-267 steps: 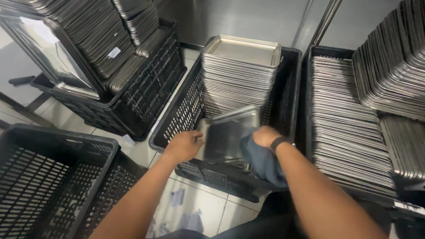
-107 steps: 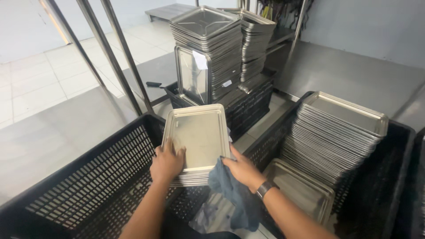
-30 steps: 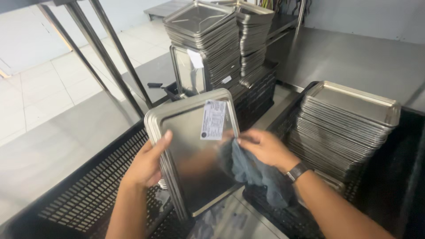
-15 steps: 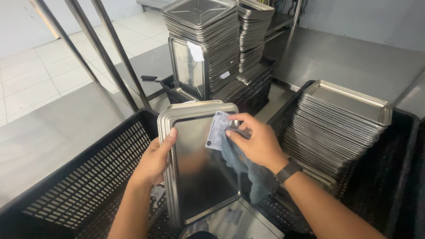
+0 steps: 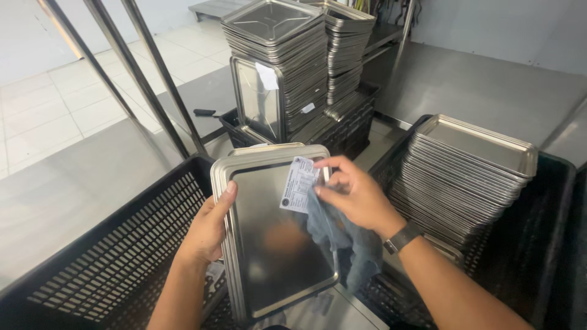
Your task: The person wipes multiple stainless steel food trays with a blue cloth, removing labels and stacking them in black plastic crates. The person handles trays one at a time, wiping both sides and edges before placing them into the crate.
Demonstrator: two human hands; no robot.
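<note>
- The left hand (image 5: 208, 229) grips the left long edge of a steel tray (image 5: 275, 244), thumb over the rim, and holds it tilted up towards the camera above a black mesh crate (image 5: 122, 256).
- The right hand (image 5: 354, 195) pinches the edge of a white paper sticker (image 5: 298, 184) near the tray's upper right corner, and a grey-blue cloth (image 5: 342, 238) hangs bunched under the same hand's palm.
- The step in hand looks like peeling the sticker off the tray face; it is lifted at one side but seems to cling along the other.
- My judgement is that the next move calls for a steady pull along the tray surface while the left hand braces the tray against it, then a wipe with the cloth where glue may remain.
- A second rim shows just behind the held tray, so at least two trays are gripped together.
- Count: one sticker in hand, one cloth and three black crates in view.
- To the right, a tall stack of trays (image 5: 471, 177) stands in a second crate; beyond, more stacks (image 5: 287, 55) fill a third, too many to count, and one upright tray carries another white sticker (image 5: 266, 76).
</note>
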